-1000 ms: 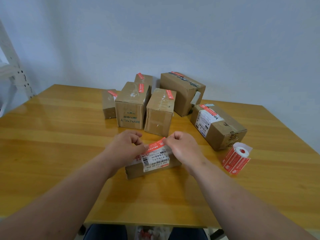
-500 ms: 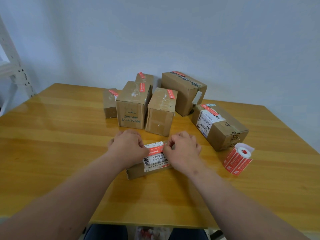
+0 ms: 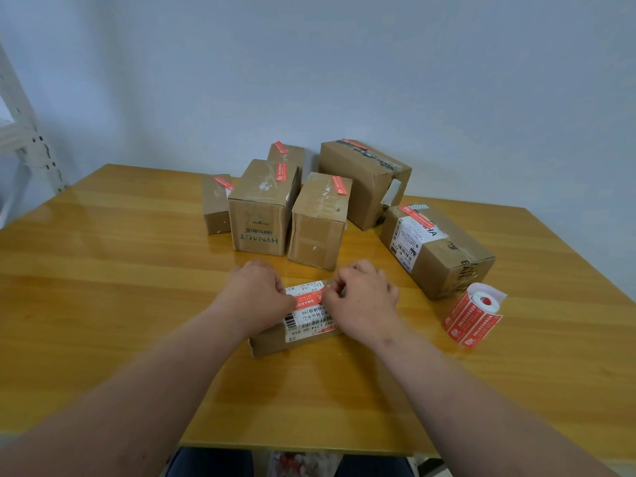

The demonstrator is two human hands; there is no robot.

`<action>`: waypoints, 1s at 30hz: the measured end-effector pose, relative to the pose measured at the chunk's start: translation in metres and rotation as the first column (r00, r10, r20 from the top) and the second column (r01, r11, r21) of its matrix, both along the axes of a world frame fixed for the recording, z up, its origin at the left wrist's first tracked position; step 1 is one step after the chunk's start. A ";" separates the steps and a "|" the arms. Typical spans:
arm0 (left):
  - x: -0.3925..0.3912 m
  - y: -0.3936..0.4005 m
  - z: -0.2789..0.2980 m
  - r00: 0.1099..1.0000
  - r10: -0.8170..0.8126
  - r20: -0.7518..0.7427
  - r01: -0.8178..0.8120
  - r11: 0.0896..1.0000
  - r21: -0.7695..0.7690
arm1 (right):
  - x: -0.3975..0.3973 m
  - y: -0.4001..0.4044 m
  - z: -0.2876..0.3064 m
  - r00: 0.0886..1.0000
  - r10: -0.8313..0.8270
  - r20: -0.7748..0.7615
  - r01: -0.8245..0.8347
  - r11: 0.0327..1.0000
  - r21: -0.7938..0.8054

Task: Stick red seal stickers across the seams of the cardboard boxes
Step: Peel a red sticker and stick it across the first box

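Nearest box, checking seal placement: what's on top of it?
A red seal sticker over a white shipping label, pressed by both hands; the seam beneath is covered.

table (image 3: 137,270): wood, yellow-brown, glossy, smooth, with reflections
cardboard boxes (image 3: 261,218): brown cardboard, matt, some with shiny clear tape
red seal sticker (image 3: 309,299): red paper, smooth
sticker roll (image 3: 472,315): red paper labels, white backing
wall (image 3: 344,63): matt, plain
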State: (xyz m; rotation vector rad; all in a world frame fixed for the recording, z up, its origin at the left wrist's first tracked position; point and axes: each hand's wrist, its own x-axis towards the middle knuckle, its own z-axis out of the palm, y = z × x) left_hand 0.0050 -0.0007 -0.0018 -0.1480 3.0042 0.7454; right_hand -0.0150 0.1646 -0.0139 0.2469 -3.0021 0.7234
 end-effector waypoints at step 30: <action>0.010 -0.008 -0.013 0.951 0.056 0.303 -0.268 0.638 0.722 | -0.015 0.007 -0.015 0.960 0.010 0.281 0.129 0.871 -0.473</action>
